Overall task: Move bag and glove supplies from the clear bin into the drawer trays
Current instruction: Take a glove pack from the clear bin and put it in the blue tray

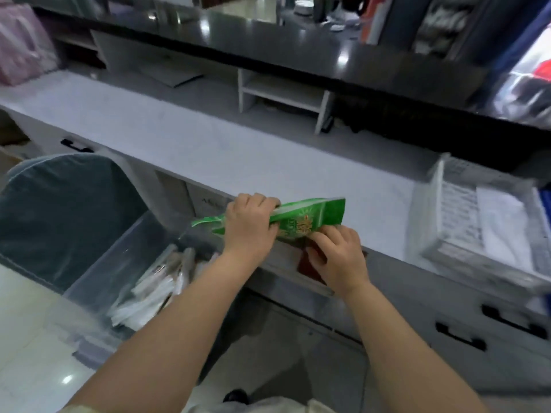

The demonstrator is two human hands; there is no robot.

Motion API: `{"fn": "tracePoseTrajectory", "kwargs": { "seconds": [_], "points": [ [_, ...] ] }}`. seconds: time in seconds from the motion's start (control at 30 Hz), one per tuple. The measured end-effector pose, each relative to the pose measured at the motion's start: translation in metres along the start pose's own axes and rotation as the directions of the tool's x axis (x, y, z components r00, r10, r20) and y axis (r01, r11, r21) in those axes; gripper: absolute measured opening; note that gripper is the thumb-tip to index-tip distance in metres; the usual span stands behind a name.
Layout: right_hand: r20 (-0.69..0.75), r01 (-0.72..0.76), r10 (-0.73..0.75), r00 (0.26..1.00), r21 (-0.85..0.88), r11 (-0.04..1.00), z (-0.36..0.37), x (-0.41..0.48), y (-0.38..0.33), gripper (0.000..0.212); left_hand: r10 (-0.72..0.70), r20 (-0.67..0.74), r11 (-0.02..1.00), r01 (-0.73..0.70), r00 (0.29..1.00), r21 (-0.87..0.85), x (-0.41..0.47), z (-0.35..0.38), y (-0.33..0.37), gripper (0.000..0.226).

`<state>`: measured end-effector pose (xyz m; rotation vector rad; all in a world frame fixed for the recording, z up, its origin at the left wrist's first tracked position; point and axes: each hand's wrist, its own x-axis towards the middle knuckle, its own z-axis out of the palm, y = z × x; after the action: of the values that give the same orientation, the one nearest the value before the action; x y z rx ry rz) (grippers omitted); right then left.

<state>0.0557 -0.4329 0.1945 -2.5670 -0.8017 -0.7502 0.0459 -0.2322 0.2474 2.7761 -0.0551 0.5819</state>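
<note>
A green printed bag pack [310,219] is held flat over the front edge of the white counter, above a partly open drawer [298,277]. My left hand [249,226] grips the pack's left part from above. My right hand [337,254] pinches its lower right edge; its fingers also reach down towards something dark red [305,262] in the drawer. The clear bin [119,251] stands lower left on the floor and holds several white and clear packets [158,281]. The drawer's inside is mostly hidden by my hands.
A chair with a teal cover [59,210] stands left of the bin. A white mesh tray [465,222] with white sheets sits on the counter at the right. A small white shelf unit [286,96] stands further back. Drawers with black handles [459,335] lie lower right.
</note>
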Motion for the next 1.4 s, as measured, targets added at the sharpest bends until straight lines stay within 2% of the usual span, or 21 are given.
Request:
{"fn": "tracePoseTrajectory", "kwargs": {
  "seconds": [0.13,0.33,0.53,0.7,0.87,1.07,1.2,1.4],
  "points": [
    [-0.126,-0.147,0.136,0.983,-0.080,0.986,-0.087,-0.040,0.074,0.024,0.148,-0.035,0.983,-0.151,0.988,-0.101,0.026,0.017,0.120,0.041],
    [-0.168,-0.304,0.268,0.949,-0.255,0.918,-0.207,-0.109,0.178,0.031,0.333,-0.134,0.910,-0.356,0.933,-0.214,0.053,0.047,0.305,0.042],
    [-0.183,-0.410,0.368,0.912,-0.344,0.845,-0.281,-0.175,0.262,0.032,0.383,-0.096,0.875,-0.394,0.919,-0.280,0.048,0.088,0.440,0.040],
    [-0.201,-0.494,0.451,0.869,-0.346,0.798,-0.305,-0.206,0.327,0.034,0.416,-0.080,0.860,-0.421,0.906,-0.289,0.067,0.123,0.499,0.037],
    [-0.202,-0.573,0.536,0.820,-0.305,0.761,-0.305,-0.202,0.398,0.032,0.395,-0.108,0.872,-0.409,0.912,-0.269,0.125,0.166,0.529,0.038],
    [-0.137,-0.599,0.590,0.796,-0.324,0.732,-0.291,-0.171,0.489,0.033,0.432,-0.092,0.849,-0.439,0.897,-0.295,0.202,0.219,0.583,0.037],
    [-0.067,-0.629,0.648,0.758,-0.338,0.700,-0.289,-0.164,0.545,0.032,0.496,-0.088,0.818,-0.499,0.864,-0.287,0.231,0.248,0.621,0.042],
    [0.035,-0.577,0.615,0.787,-0.311,0.755,-0.278,-0.170,0.613,0.025,0.489,-0.108,0.831,-0.499,0.866,-0.245,0.254,0.278,0.658,0.043]
  ]
}}
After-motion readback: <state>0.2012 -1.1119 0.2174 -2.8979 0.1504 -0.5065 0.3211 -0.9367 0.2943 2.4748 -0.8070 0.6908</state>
